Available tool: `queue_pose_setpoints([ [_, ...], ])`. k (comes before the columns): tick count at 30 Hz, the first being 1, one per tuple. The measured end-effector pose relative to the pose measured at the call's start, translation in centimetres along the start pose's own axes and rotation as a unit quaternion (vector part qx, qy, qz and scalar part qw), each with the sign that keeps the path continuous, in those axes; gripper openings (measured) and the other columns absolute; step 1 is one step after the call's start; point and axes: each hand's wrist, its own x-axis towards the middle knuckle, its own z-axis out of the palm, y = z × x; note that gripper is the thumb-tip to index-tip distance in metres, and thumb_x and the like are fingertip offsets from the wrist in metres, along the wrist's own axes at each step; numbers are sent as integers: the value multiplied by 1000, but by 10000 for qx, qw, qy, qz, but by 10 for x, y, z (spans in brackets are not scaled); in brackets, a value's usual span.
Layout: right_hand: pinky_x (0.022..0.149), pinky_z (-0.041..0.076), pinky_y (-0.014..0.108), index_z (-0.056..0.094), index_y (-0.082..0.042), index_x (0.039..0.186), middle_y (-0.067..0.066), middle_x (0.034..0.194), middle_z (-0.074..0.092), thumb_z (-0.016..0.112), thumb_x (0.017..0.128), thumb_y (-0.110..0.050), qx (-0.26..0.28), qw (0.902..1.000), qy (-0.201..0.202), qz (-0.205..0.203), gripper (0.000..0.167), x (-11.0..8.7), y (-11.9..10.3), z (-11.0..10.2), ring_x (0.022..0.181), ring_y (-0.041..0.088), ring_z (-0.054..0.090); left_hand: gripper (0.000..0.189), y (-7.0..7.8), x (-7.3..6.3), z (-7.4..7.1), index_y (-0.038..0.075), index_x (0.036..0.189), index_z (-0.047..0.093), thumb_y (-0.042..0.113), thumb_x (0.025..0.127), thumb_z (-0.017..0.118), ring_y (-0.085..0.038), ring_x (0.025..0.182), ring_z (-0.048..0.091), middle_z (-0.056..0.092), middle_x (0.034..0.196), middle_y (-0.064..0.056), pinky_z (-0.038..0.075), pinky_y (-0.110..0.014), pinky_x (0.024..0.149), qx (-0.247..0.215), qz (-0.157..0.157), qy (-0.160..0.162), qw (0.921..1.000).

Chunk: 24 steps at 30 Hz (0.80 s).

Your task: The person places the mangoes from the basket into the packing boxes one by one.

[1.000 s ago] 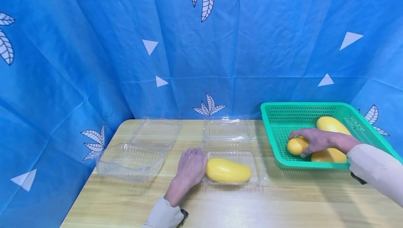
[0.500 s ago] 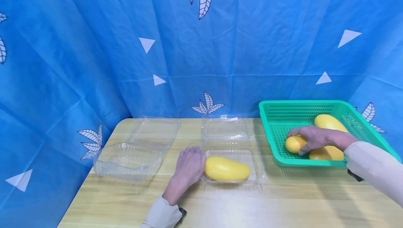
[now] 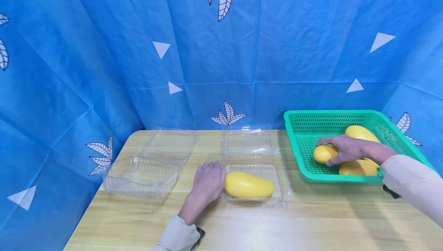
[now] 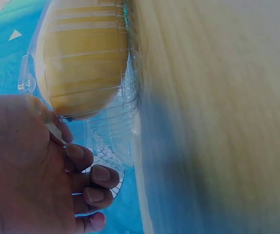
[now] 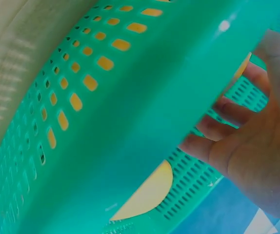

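Observation:
In the head view my left hand [image 3: 209, 181] is at the left end of an open clear plastic clamshell box [image 3: 282, 174]. A large yellow mango [image 3: 249, 185] lies in its near half. The left wrist view has the thumb and index finger pinching the box's rim [image 4: 29, 80], the other fingers loosely curled beside it. To the right, my right hand [image 3: 347, 149] reaches into a green plastic basket [image 3: 295, 154] and grips a smaller orange-yellow mango [image 3: 323, 154] from above. The basket wall hides most of that mango in the right wrist view.
Two more mangoes lie in the basket: one at the back [image 3: 361, 132], another by the near wall [image 3: 358, 168]. A second open clamshell box [image 3: 142, 179] stands on the left of the wooden table [image 3: 311, 220]. A blue patterned curtain [image 3: 214, 51] hangs behind.
My right hand has raised the gripped mango slightly, and more of the mango by the near wall shows. My left hand stays at the box. The head view has shifted a little.

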Motion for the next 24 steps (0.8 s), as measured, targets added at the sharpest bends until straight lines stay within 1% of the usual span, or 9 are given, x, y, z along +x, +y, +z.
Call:
queue_pose_setpoints([
  [6,69,45,36,56,-4,136,2,104,60,83,85,-31,281,9991,130,272,64,-2,-5,-1,83,19,52,29,-1,0,-1,12,79,46,20,106,39,-21,67,41,43,69,-2,37,-35,68,-35,1,-40,10000],
  [9,65,43,34,56,-5,133,2,97,58,82,85,-29,314,9988,281,254,60,-3,-6,-1,78,18,51,29,0,-1,0,12,79,46,20,106,39,-21,67,41,43,69,-1,37,-35,68,-35,8,-29,10000],
  [16,57,44,31,53,-6,133,2,92,57,78,90,-30,478,9968,590,262,56,-4,-4,0,67,15,51,29,0,-1,0,12,79,46,20,106,41,-21,68,41,43,69,-1,39,-35,68,-59,30,39,10000],
  [21,58,46,32,54,-7,132,3,96,58,78,90,-30,453,9934,1030,218,54,-7,-3,2,70,15,53,29,0,0,0,12,78,45,20,106,41,-20,68,41,43,69,-1,39,-35,67,23,35,71,10000],
  [24,58,45,31,54,-6,132,1,94,59,77,91,-32,361,9920,1190,206,54,-9,-4,3,69,14,53,30,1,0,1,13,79,45,22,107,40,-20,68,41,43,70,-1,37,-34,67,116,-24,32,9999],
])
